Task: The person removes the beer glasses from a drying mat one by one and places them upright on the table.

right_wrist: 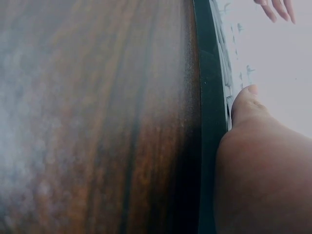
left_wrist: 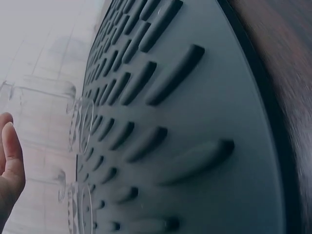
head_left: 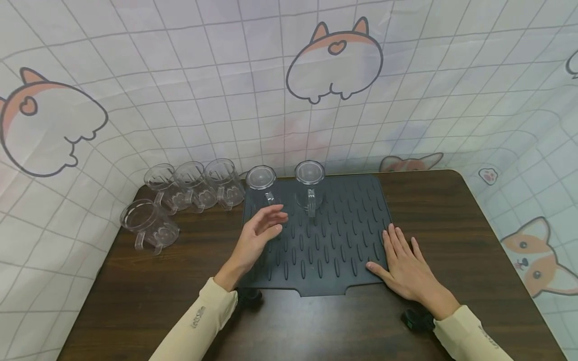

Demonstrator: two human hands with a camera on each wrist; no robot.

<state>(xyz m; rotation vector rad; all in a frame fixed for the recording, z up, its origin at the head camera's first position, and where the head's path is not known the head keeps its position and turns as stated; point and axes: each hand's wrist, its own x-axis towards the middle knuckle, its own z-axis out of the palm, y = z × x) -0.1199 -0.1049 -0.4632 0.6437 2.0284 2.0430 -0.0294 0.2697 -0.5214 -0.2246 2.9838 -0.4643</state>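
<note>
A dark grey drying mat (head_left: 311, 255) with raised oval ridges lies on the table. Two clear glass mugs stand base up along its far edge: a left mug (head_left: 261, 178) and a right mug (head_left: 309, 174), handles toward the near side. My left hand (head_left: 258, 235) is over the mat's left part, just in front of the left mug's handle, fingers loosely bent and holding nothing. With fingers straight and spread, my right hand (head_left: 406, 268) rests at the mat's right edge, the thumb over the mat. The left wrist view shows the ridges (left_wrist: 175, 75) up close.
Several more glass mugs stand rim up on the dark wooden table (head_left: 180, 301) left of the mat: three in a back row, including one mug (head_left: 224, 184) beside the mat's corner, and another mug (head_left: 150, 225) nearer. A patterned cloth (head_left: 217, 100) hangs behind and around the table.
</note>
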